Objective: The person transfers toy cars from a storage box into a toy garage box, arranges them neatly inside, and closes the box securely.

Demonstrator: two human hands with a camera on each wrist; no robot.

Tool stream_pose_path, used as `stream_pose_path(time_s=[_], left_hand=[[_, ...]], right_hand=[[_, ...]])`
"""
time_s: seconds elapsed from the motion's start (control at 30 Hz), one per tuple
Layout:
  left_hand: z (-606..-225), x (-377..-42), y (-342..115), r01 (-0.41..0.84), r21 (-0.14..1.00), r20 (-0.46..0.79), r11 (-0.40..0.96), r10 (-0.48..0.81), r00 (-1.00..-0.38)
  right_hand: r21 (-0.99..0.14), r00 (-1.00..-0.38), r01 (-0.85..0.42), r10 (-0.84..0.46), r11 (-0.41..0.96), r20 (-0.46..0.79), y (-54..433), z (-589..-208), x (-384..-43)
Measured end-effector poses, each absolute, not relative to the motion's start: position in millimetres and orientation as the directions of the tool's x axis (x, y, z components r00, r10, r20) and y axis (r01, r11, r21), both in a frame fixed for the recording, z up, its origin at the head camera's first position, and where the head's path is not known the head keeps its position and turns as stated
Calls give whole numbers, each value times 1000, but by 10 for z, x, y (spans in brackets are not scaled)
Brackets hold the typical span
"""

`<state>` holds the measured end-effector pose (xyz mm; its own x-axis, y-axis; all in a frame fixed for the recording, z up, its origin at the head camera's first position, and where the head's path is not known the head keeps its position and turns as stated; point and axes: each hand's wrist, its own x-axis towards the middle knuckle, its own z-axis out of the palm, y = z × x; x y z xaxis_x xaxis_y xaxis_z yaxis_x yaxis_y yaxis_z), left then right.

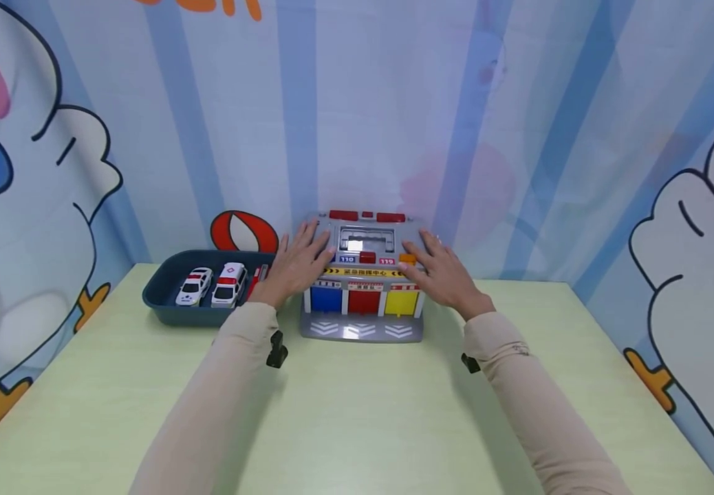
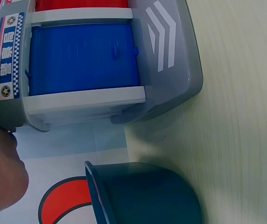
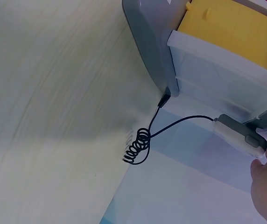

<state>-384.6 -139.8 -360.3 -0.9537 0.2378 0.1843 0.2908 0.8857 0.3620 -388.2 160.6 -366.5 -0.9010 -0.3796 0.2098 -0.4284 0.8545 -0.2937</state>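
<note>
A grey toy rescue station (image 1: pixel 366 328) with a blue door (image 1: pixel 327 300), a red door (image 1: pixel 364 302) and a yellow door (image 1: pixel 401 304) stands at the table's back. On the left part of its sloped roof rests my left hand (image 1: pixel 295 268), fingers spread. My right hand (image 1: pixel 446 276) lies on the roof's right part, fingers extended near an orange button (image 1: pixel 407 258). In the right wrist view a grey-and-white toy handset (image 3: pixel 240 135) hangs at the station's side, with a coiled black cord (image 3: pixel 143 139). Both wrist views show only part of each hand.
A dark teal tray (image 1: pixel 190 316) sits left of the station. It holds a toy police car (image 1: pixel 195 286), a toy ambulance (image 1: pixel 230 284) and something red, partly hidden by my left hand. A striped cartoon curtain (image 1: pixel 363 103) hangs behind the pale table (image 1: pixel 357 412).
</note>
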Motion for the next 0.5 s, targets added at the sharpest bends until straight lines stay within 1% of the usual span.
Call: stream_pose_path(time_s=[0.13, 0.5], left_hand=[[-3602, -3861, -1379, 295, 343, 185, 892, 243, -952], [-3594, -3844, -1390, 293, 352, 178, 889, 244, -953]], right_hand=[[-296, -901, -428, -377, 854, 214, 1624, -3669, -3886], [-273, -899, -430, -382, 861, 213, 1616, -3670, -3898]])
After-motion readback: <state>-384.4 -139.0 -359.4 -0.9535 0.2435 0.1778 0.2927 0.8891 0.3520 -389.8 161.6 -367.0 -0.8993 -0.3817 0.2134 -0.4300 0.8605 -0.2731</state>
